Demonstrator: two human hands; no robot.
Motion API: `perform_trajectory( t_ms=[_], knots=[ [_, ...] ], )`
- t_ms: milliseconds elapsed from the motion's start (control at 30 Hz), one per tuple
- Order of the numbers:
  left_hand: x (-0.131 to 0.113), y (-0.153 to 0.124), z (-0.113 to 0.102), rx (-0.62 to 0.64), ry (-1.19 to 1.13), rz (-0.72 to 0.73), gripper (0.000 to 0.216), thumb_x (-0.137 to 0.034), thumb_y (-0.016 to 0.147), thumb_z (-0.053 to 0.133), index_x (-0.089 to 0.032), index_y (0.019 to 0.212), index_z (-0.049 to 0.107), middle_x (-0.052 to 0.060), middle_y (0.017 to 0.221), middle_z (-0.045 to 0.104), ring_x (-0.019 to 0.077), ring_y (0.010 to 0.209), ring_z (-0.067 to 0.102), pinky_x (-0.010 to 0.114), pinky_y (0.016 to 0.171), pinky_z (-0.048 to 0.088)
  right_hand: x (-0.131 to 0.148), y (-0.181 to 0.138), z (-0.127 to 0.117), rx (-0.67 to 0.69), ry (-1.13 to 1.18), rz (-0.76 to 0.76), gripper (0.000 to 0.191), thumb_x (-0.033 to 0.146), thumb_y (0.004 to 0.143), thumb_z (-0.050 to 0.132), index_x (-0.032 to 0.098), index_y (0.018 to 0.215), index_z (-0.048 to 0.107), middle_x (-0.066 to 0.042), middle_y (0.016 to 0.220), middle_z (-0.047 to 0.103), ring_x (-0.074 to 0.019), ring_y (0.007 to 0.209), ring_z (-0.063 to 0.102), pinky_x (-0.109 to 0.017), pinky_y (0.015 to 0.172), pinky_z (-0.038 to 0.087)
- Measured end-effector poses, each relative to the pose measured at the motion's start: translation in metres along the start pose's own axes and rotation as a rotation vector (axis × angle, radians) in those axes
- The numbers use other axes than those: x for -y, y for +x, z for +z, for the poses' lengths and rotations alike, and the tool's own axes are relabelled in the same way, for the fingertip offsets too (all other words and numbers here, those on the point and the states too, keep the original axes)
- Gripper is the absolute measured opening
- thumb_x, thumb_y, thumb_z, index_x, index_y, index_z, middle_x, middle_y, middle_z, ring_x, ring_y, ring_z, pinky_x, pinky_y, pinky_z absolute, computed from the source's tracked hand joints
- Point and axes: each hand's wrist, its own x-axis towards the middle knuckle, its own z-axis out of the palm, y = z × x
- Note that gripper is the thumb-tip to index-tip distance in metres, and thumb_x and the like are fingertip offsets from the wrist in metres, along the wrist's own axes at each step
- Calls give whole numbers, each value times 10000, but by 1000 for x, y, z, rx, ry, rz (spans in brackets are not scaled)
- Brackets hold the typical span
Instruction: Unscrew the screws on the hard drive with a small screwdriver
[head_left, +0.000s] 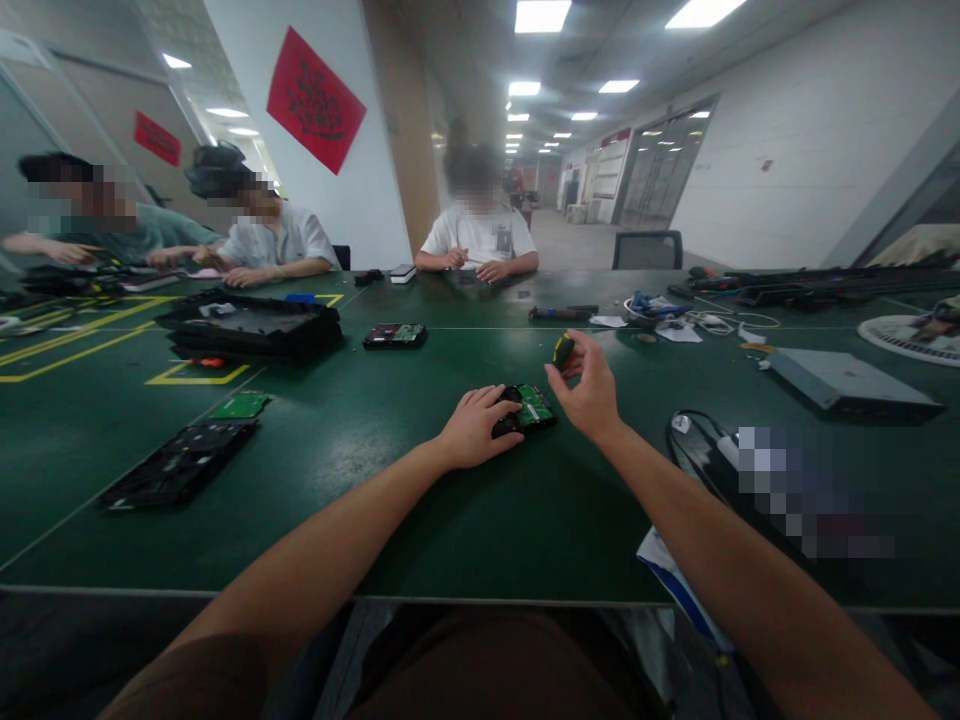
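In the head view, the left hand [477, 428] holds the left end of a hard drive [535, 406] down on the green table [420, 520], fingers across its top and thumb along the near edge. The right hand [589, 388] pinches a yellow-and-dark screwdriver [563, 350] just beyond the drive's right side; its tip cannot be made out. Another drive [395, 335] lies farther off to the left, apart from both hands.

- An open-plan office, part of it serving as an electronics workshop.
- Office: bright ceiling panels [543, 16], glass doors [666, 165] along a white wall [795, 150], a dark-backed chair [647, 250].
- Workshop: people [480, 238] seated around a big green worktable [420, 530] with yellow floor-style markings [191, 380], loose circuit board [242, 404] and cables [716, 322].
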Motion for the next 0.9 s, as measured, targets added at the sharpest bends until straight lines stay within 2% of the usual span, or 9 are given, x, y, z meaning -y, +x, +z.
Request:
perform_trajectory(
  t_ms=[200,333,433,667,767,900],
  knots=[
    [-2,-1,-1,4,1,-8,577,-575,911,657,-278,1403,608,129,1631,415,378,1497,381,591,1207,315,1,0,1,1,37,16,622,255,917,630,264,1491,391,-133,1241,671,-239,906,724,-450,810,650],
    [-1,-1,-1,3,-3,-6,578,-575,915,652,-272,1405,605,135,1632,411,375,1501,377,590,1211,308,-1,-1,2,-20,14,29,653,296,895,685,250,1480,399,-136,1253,656,-231,833,710,-456,755,656],
    [-1,-1,-1,8,3,-3,578,-581,921,642,-269,1406,605,139,1634,407,375,1503,374,592,1210,305,-3,-1,2,-25,-6,25,680,328,885,710,250,1485,401,-141,1265,642,-248,859,700,-471,738,659],
    [1,-1,0,6,13,4,582,-587,918,639,-269,1405,607,136,1623,423,373,1495,386,584,1207,317,-3,-1,1,9,36,1,622,282,946,606,250,1527,387,-155,1320,635,-272,973,725,-494,854,653],
    [1,-1,0,6,5,5,583,-589,917,640,-277,1408,605,127,1626,422,373,1496,384,588,1209,314,-1,-1,1,-9,33,-5,614,281,952,605,251,1527,394,-153,1306,639,-260,942,731,-492,873,648],
    [1,0,0,10,2,-2,583,-589,918,638,-282,1412,600,125,1629,417,376,1499,378,600,1205,313,1,-1,1,-28,-28,-18,654,327,927,659,266,1523,395,-139,1229,634,-259,877,707,-506,823,651]
  ],
)
